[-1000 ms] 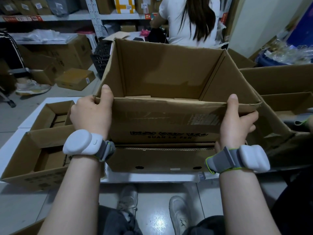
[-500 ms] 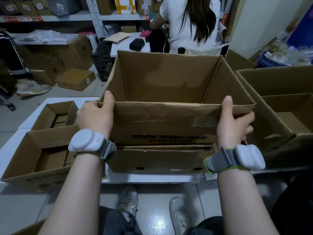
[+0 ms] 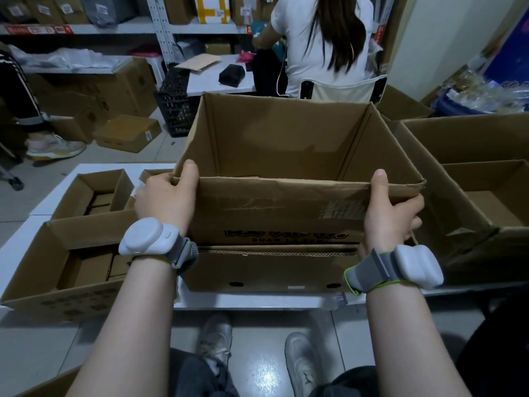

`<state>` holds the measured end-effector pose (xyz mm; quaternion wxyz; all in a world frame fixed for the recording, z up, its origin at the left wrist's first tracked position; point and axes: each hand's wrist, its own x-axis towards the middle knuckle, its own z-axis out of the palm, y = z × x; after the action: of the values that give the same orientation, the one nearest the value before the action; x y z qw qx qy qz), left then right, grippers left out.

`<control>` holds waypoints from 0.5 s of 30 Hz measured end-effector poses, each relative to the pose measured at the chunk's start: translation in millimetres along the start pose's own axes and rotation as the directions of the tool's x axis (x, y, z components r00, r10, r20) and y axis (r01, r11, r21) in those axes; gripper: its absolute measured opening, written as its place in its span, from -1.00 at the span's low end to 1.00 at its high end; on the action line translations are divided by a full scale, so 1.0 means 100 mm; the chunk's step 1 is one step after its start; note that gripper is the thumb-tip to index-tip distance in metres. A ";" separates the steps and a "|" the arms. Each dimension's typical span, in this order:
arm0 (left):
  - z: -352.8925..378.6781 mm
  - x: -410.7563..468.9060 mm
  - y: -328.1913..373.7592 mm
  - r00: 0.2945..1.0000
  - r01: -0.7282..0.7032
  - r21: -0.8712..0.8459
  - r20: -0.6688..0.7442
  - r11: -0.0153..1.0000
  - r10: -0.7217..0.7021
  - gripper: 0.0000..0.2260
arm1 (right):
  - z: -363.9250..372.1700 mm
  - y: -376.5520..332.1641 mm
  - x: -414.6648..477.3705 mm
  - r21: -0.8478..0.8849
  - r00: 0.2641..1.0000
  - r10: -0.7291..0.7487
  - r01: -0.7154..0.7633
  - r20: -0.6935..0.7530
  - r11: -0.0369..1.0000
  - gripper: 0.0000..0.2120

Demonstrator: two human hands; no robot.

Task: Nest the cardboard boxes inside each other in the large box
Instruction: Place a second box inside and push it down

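Observation:
A big open cardboard box [image 3: 280,144] stands in front of me on the white table [image 3: 257,302], its top flaps upright and its inside empty. My left hand [image 3: 166,199] grips the near flap at its left corner, thumb over the rim. My right hand [image 3: 392,210] grips the same flap at its right corner. To the left sits an open box [image 3: 37,270] with smaller boxes nested in it, and behind it a smaller open box [image 3: 86,181]. A large open box [image 3: 469,138] holding another box [image 3: 486,181] stands at the right.
A person in a white top [image 3: 315,38] sits behind the table with their back to me. Shelves with parcels [image 3: 114,27], floor boxes [image 3: 128,133] and a black crate [image 3: 174,104] fill the back left. My shoes [image 3: 217,336] are under the table's near edge.
The box I hold has sunk lower and moved slightly away, so more of the seated person and the far table shows above it. Both hands keep the same grip.

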<state>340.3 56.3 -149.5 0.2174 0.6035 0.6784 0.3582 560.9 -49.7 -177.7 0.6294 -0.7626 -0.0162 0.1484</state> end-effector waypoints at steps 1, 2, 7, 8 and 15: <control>0.00 0.00 -0.01 1.000 -0.008 -0.002 0.000 1.000 0.008 -0.53 | 0.00 0.01 0.01 0.002 1.000 0.003 -0.003 0.003 1.000 -0.23; 0.00 0.01 -0.02 1.000 -0.011 -0.001 0.001 1.000 0.011 -0.53 | 0.01 0.02 0.01 0.005 1.000 0.005 -0.005 0.005 1.000 -0.23; 0.03 0.00 -0.02 1.000 -0.003 0.018 0.015 1.000 0.002 -0.55 | 0.04 0.06 0.04 0.016 1.000 0.018 -0.019 0.017 1.000 -0.20; 0.03 0.00 -0.02 1.000 0.001 0.019 0.019 1.000 -0.001 -0.56 | 0.05 0.07 0.05 0.016 1.000 0.021 -0.021 0.019 1.000 -0.19; 0.06 0.01 -0.06 0.998 0.025 0.024 0.053 0.999 -0.027 -0.61 | 0.06 0.09 0.07 -0.005 0.999 0.032 -0.032 0.030 0.999 -0.17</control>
<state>340.5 58.7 -157.4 0.2331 0.6065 0.6842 0.3311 565.0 -44.6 -189.2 0.6249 -0.7619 -0.0139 0.1701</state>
